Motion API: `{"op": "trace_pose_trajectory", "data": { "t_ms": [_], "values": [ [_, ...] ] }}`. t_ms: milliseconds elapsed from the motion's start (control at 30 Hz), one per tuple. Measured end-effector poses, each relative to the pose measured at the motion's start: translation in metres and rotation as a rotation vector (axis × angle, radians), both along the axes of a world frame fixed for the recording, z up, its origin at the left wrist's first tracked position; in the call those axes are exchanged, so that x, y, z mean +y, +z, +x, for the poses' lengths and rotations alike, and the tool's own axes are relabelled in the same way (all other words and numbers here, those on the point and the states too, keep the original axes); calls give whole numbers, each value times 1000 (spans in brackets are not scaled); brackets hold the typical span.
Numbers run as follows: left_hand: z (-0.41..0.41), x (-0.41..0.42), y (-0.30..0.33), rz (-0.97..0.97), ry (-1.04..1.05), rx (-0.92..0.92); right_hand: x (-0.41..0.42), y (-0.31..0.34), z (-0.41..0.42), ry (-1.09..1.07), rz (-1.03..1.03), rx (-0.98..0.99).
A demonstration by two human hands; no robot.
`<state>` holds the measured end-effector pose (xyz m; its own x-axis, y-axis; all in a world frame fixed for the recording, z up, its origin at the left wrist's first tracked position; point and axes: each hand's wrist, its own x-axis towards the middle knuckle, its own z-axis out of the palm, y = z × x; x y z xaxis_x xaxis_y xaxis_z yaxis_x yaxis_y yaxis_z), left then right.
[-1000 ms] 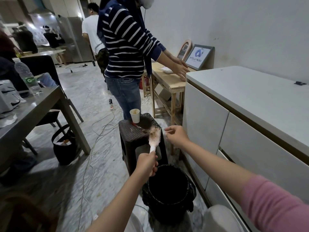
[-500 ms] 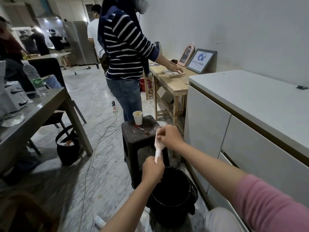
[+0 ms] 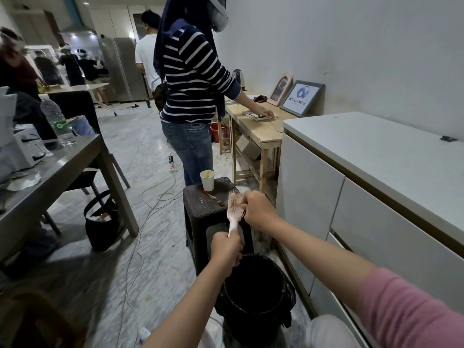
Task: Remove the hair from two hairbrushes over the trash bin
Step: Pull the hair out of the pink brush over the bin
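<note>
Looking down past our arms, we see the trash bin [image 3: 253,292] nearest to us on the floor, black-lined and open, beside the white cabinet [image 3: 311,197]. Just above its far rim our left hand [image 3: 225,248] is curled in a fist around the handle of the hairbrush [image 3: 234,208], which stands nearly upright with its pale pink head tilted slightly away. Our right hand [image 3: 258,209] is at the right side of the brush head, fingers bent in and pinching at the bristles; whether any hair is caught between them we cannot tell. Reddish-brown hair shows tangled in the bristles. Behind the brush stands a dark woven stool [image 3: 200,207], and on its top sit a paper cup [image 3: 207,180] and a thin reddish stick [image 3: 209,195] just beside it. To the left we see a grey table [image 3: 50,177] with a water bottle [image 3: 57,121], and a black bag [image 3: 100,219] on the floor by its leg. Farther off a person in a striped top [image 3: 193,79] stands with a hand on a wooden table [image 3: 258,126], where a framed sign [image 3: 301,97] leans against the wall.
</note>
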<state>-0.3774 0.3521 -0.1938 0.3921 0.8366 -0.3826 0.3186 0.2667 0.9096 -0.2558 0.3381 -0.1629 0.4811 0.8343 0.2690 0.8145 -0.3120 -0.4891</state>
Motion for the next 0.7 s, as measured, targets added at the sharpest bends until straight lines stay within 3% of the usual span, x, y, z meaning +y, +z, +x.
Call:
{"op": "trace_pose_trajectory", "data": {
  "t_ms": [167,700],
  "values": [
    [-1,12,4,-177,156,-97,-8,0,5,3,9,6],
    [-31,54,-23,-181,291,-56,-48,-16,66,-300,129,283]
  ]
}}
